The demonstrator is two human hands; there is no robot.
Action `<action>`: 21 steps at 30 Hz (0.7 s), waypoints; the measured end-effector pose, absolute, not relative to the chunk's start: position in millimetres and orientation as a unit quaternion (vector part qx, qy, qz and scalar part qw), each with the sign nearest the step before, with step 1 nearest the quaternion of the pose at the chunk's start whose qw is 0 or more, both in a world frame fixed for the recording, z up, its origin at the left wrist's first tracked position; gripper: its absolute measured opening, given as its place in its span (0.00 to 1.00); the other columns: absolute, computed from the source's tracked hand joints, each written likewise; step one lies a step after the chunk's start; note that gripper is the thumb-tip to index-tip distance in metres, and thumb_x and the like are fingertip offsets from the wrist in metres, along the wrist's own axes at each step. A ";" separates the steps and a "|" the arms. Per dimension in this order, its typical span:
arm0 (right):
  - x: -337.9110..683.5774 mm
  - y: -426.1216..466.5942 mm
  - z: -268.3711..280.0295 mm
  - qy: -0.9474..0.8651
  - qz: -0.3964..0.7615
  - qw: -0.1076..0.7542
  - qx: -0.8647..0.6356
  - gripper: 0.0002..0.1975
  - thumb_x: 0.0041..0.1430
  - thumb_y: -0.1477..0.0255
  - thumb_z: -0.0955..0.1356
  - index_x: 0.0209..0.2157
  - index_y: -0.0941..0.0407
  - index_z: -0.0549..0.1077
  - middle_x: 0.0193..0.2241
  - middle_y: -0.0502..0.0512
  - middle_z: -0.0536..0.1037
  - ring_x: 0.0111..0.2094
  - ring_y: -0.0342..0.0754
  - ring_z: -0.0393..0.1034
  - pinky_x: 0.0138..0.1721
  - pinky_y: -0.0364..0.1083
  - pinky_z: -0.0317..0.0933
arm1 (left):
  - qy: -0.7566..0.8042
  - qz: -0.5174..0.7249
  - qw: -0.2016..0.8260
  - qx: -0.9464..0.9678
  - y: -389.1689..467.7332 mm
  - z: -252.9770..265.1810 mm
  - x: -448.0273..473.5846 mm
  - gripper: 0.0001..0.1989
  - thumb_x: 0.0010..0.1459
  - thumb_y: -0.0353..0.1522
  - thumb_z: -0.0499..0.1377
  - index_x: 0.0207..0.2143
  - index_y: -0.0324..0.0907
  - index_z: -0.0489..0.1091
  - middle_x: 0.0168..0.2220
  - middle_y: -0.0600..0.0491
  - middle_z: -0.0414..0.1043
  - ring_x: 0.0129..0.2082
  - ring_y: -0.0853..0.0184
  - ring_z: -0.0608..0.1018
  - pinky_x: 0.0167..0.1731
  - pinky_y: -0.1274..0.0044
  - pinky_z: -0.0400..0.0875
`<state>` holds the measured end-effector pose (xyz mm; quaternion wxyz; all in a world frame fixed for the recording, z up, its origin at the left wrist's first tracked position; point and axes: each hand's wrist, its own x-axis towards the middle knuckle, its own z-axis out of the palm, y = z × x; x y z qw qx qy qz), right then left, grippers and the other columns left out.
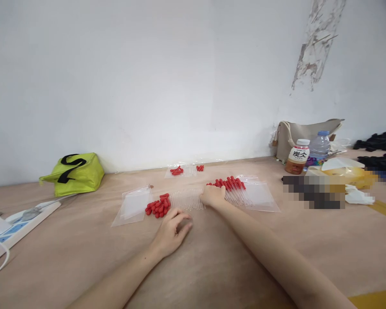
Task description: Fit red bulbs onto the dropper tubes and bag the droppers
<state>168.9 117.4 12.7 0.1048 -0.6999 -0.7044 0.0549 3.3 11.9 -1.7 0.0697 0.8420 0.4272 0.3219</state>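
My left hand [173, 231] hovers low over the table, fingers curved and thumb apart, with nothing in it. Just beyond its fingertips lies a pile of red rubber bulbs [159, 207]. A row of thin clear dropper tubes [185, 200] is laid side by side between my two hands. My right hand [213, 196] is closed at the right end of that row; its fingertips and whatever they grip are hidden. Right behind it are several droppers with red bulbs fitted [233, 183], their clear stems resting on a plastic zip bag [260, 197].
Another clear bag [133, 206] lies left of the bulbs. Against the wall is a bag with red bulbs [176, 171]. A yellow-green pouch [79, 174] and a power strip [19, 229] are left; a drink bottle [297, 158], water bottle [320, 148] and beige bag [283, 139] stand right.
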 end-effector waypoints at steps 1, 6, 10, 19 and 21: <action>167.1 117.9 14.1 -0.708 0.054 0.097 -0.697 0.10 0.49 0.72 0.62 0.30 0.59 0.73 0.31 0.62 0.76 0.34 0.52 0.69 0.41 0.53 0.44 | 0.440 0.343 0.048 0.829 16.6 2.3 -0.2 0.07 0.56 0.33 0.52 0.35 0.43 0.68 0.34 0.51 0.65 0.36 0.64 0.68 0.38 0.73 0.63; 160.1 123.0 19.6 -0.719 0.067 0.055 -0.690 0.05 0.45 0.74 0.65 0.25 0.59 0.74 0.26 0.61 0.75 0.33 0.54 0.69 0.41 0.53 0.45 | 0.548 0.319 0.028 0.773 73.2 39.7 -40.5 0.09 0.51 0.36 0.55 0.23 0.42 0.66 0.28 0.50 0.66 0.33 0.61 0.68 0.35 0.71 0.61; 160.2 125.0 24.0 -0.721 0.092 0.038 -0.685 0.03 0.43 0.75 0.67 0.22 0.59 0.74 0.22 0.60 0.75 0.32 0.53 0.70 0.40 0.52 0.47 | 0.548 0.261 0.089 0.790 124.8 58.7 -69.6 0.06 0.46 0.34 0.58 0.21 0.42 0.67 0.25 0.52 0.69 0.27 0.64 0.69 0.30 0.75 0.62; 204.4 87.4 33.8 -0.743 0.075 0.117 -0.655 0.13 0.55 0.68 0.58 0.30 0.58 0.70 0.33 0.60 0.75 0.35 0.51 0.68 0.32 0.45 0.52 | 0.534 0.116 0.240 0.802 160.6 41.3 -77.4 0.07 0.54 0.33 0.58 0.32 0.37 0.69 0.30 0.53 0.71 0.29 0.69 0.73 0.31 0.75 0.68; 220.5 74.0 24.9 -0.751 0.070 0.161 -0.637 0.13 0.56 0.68 0.56 0.30 0.59 0.68 0.31 0.59 0.74 0.32 0.48 0.67 0.30 0.43 0.51 | 0.539 0.131 0.241 0.796 160.2 40.8 -78.4 0.06 0.45 0.32 0.62 0.24 0.39 0.69 0.24 0.56 0.72 0.27 0.68 0.73 0.29 0.77 0.67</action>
